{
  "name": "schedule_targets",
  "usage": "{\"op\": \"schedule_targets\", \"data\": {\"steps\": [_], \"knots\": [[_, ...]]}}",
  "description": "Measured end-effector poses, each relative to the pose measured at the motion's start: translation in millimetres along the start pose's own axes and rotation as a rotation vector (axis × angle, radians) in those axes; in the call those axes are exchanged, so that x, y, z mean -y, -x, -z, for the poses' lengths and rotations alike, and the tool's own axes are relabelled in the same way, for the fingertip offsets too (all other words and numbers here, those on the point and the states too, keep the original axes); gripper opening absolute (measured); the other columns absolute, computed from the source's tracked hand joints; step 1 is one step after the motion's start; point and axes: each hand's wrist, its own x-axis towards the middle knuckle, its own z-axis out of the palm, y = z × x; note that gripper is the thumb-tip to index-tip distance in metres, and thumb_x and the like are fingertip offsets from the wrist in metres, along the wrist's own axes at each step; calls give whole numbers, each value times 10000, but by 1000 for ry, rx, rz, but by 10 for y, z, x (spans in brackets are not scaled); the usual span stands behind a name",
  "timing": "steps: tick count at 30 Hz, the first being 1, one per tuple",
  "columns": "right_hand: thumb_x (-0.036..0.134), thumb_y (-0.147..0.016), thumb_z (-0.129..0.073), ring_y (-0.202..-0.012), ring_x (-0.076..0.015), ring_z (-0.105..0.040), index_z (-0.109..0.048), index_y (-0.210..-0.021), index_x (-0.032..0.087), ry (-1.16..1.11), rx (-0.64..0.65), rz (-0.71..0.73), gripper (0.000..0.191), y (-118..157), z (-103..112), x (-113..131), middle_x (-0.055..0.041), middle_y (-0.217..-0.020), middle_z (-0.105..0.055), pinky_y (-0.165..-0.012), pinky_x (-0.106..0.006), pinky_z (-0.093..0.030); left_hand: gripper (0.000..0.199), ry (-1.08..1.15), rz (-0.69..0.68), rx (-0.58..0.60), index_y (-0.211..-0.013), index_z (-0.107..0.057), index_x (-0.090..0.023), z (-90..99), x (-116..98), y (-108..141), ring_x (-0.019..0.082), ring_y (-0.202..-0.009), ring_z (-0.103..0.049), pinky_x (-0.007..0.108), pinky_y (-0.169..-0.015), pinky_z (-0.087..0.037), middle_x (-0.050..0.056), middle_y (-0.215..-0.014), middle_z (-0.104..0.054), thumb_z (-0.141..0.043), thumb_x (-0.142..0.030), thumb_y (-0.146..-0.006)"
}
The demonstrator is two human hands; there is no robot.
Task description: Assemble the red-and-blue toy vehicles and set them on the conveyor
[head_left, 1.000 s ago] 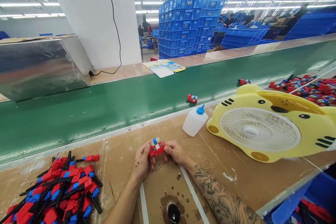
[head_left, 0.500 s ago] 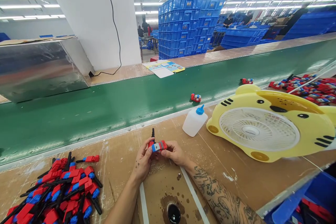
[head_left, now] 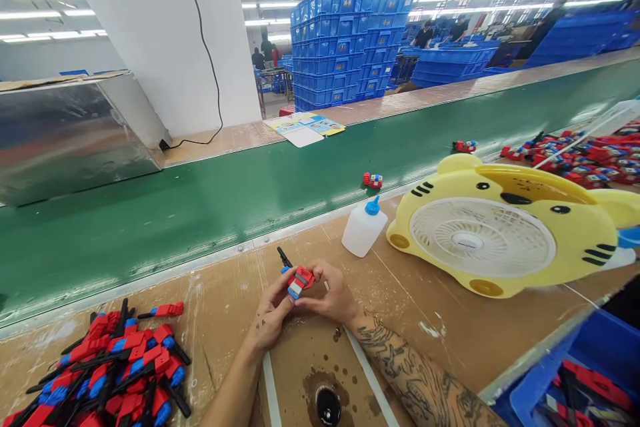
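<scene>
Blocky red, blue and black parts (head_left: pixel 120 360) heaped on scuffed cardboard (head_left: pixel 225 300) | left hand (head_left: pixel 270 317), fingers curled, gripping an angular toy (head_left: pixel 301 281) just above the bench | right hand (head_left: pixel 336 295) pinching its red end | squarish translucent bottle (head_left: pixel 363 233) | smooth yellow fan (head_left: pixel 500 278)

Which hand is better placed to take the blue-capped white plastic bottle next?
Right hand, probably: it's nearer the bottle than the left hand; both hold the red, white and blue toy part.

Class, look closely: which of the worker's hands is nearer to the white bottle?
Right. The right hand is on the near side of the bottle, slightly to its left; the left hand is farther left, across the toy.
</scene>
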Motion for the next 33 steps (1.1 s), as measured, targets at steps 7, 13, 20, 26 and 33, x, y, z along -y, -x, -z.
{"op": "schedule_targets", "data": {"steps": [7, 13, 20, 26, 33], "knots": [[581, -786, -731, -890, -232, -626, -583, -1123, 216, 115, 30, 155, 518, -16, 10, 61, -93, -988, -655, -789, -371, -525, 591, -29, 2, -44, -1372, -574, -247, -69, -74, -22, 329, -1336, -472, 425, -1119, -386, 114, -1416, -555, -739, -402, -825], [539, -796, -735, -985, -249, -595, -587, -1208, 239, 197, 61, 202, 531, -20, -3, 84, -103, -1089, -607, -856, -391, -520, 672, -18, -12, -106, -1301, -623, -227, -117, -100, -24, 341, -1259, -524, 390, -984, -504, 134, -1403, -550, -826, -474, -709], [501, -817, -717, -1039, -259, -590, -571, -1277, 239, 191, 96, 160, 549, -38, -4, 99, -111, -1132, -608, -895, -398, -514, 617, -57, -54, -132, -1272, -641, -234, -119, -83, -54, 326, -1252, -540, 403, -1058, -441, 130, -1358, -589, -817, -458, -725], [417, -841, -715, -1130, -262, -600, -576, -1271, 241, 87, 126, 95, 484, -48, -19, 104, -110, -1215, -638, -993, -411, -489, 592, -45, -87, -135, -1293, -627, -235, -136, -107, -84, 306, -1274, -532, 399, -1096, -401, 122, -1347, -606, -795, -427, -759], [387, -857, -701, -1110, -260, -632, -586, -1270, 235, 71, 154, 60, 455, -63, -2, 119, -105, -1200, -673, -972, -403, -510, 581, -7, -38, -156, -1276, -634, -227, -156, -136, -85, 314, -1284, -526, 389, -1057, -444, 125, -1315, -629, -809, -390, -747]]}}
